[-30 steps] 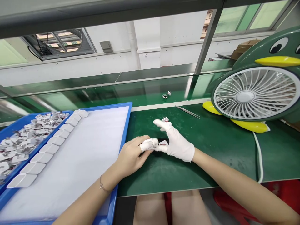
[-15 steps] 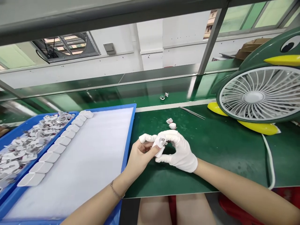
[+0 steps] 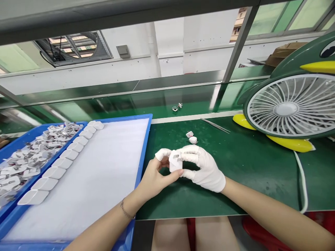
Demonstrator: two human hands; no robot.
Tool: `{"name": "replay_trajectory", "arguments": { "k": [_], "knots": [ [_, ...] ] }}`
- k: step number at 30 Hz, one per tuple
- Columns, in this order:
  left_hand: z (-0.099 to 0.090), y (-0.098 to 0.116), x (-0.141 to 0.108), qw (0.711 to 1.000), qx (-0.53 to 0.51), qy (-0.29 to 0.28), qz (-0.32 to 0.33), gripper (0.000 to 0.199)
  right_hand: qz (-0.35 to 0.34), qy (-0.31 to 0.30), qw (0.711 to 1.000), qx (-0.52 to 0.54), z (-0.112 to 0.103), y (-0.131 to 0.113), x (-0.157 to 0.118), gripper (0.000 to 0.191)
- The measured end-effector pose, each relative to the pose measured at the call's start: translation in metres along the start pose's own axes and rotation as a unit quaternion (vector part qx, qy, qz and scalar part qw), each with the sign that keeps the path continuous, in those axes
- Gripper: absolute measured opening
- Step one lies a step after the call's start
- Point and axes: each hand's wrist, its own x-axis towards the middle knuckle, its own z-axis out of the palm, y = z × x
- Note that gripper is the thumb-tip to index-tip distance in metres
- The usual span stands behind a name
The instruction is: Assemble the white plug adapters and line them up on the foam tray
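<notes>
A white plug-in charger [image 3: 175, 165] with metal prongs is held between my two hands over the green bench, its prong face toward me. My left hand [image 3: 154, 176], bare except for a white cover on a fingertip, grips it with thumb below and fingers at the left side. Fingers and thumb of my white-gloved right hand [image 3: 205, 169] close on its right edge, near the prongs. Just beyond the hands lie two small white parts, a flat piece [image 3: 190, 134] and a rounded piece [image 3: 193, 140].
At left, a blue tray [image 3: 146, 139] bears a row of white housings [image 3: 62, 162]; a blue bin beside it holds many pronged pieces [image 3: 34, 153]. Tweezers [image 3: 215, 125] lie beyond my right hand. A small wired part [image 3: 177, 107] sits farther back. A green fan [image 3: 284, 108] stands right.
The charger has turned more upright, its prong face now more toward me. My left thumb has slid to its lower edge, and my right hand has shifted slightly right.
</notes>
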Motion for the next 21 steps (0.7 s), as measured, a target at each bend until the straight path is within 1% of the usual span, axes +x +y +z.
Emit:
{"name": "replay_trajectory", "arguments": {
  "k": [2, 4, 6, 7, 9, 11, 12, 13, 16, 18, 19, 21],
  "knots": [
    [-0.001, -0.001, -0.001, 1.0, 0.022, -0.014, -0.002, 0.022, -0.006, -0.011, 1.0, 0.004, 0.0, -0.002, 0.0, 0.034],
    [-0.002, -0.001, -0.002, 0.999, 0.047, -0.013, 0.013, 0.021, -0.013, -0.02, 1.0, 0.011, 0.002, -0.003, 0.001, 0.03],
    [-0.002, -0.002, -0.002, 0.996, 0.07, 0.017, 0.053, 0.022, -0.008, -0.012, 1.0, 0.006, 0.004, -0.004, 0.002, 0.023],
    [-0.002, -0.002, -0.003, 0.993, 0.083, 0.037, 0.082, 0.024, 0.0, 0.009, 1.0, -0.01, 0.006, -0.003, 0.002, 0.024],
    [-0.004, -0.004, -0.004, 0.981, 0.123, 0.065, 0.136, 0.029, 0.024, 0.068, 0.996, -0.052, 0.008, 0.002, 0.001, 0.039],
    [-0.007, -0.006, -0.005, 0.963, 0.187, 0.069, 0.183, 0.034, 0.035, 0.104, 0.99, -0.086, 0.009, 0.009, -0.002, 0.055],
    [-0.008, -0.008, -0.006, 0.951, 0.215, 0.065, 0.211, 0.037, 0.034, 0.098, 0.99, -0.093, 0.009, 0.012, -0.004, 0.058],
    [-0.01, -0.009, -0.006, 0.94, 0.233, 0.061, 0.241, 0.039, 0.032, 0.078, 0.992, -0.096, 0.01, 0.016, -0.006, 0.057],
    [-0.012, -0.01, -0.005, 0.916, 0.24, 0.058, 0.315, 0.052, 0.016, 0.007, 0.996, -0.087, 0.012, 0.021, -0.01, 0.051],
    [-0.011, -0.009, -0.005, 0.912, 0.235, 0.057, 0.33, 0.057, 0.006, -0.022, 0.997, -0.072, 0.013, 0.021, -0.011, 0.048],
    [-0.011, -0.009, -0.005, 0.911, 0.236, 0.058, 0.333, 0.058, 0.002, -0.024, 0.998, -0.066, 0.013, 0.02, -0.01, 0.046],
    [-0.01, -0.008, -0.005, 0.913, 0.24, 0.059, 0.325, 0.058, -0.004, -0.01, 0.998, -0.067, 0.012, 0.016, -0.008, 0.04]
  ]
}}
